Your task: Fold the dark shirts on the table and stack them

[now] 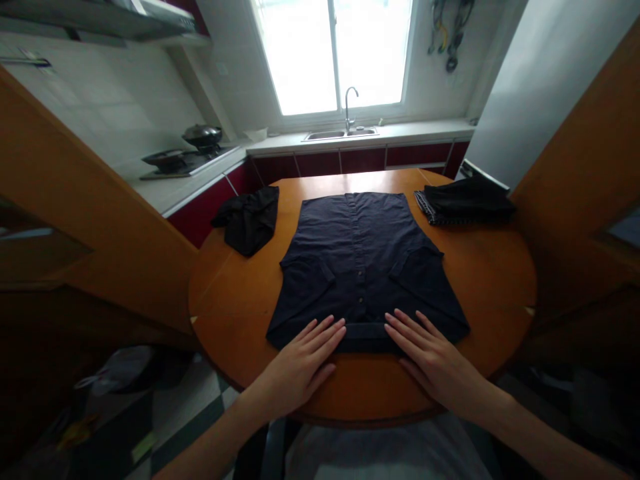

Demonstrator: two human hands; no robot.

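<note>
A dark navy button-front shirt (357, 247) lies flat on the round wooden table (360, 393), its collar toward me and its sleeves folded in over the body. My left hand (303, 360) rests flat on the near left part of the collar edge, fingers stretched out. On the near right part, my right hand (425, 350) lies flat too, its fingers extended and slightly apart. Between the hands, the collar band shows as a straight strip. Two small buttons are visible down the middle of the shirt.
A crumpled black cloth (253, 220) lies at the table's far left. Folded dark clothes (465, 200) are stacked at the far right. Beyond stand a counter with a sink (343, 133), a stove with pans (203, 135), and a fridge (540, 87) on the right.
</note>
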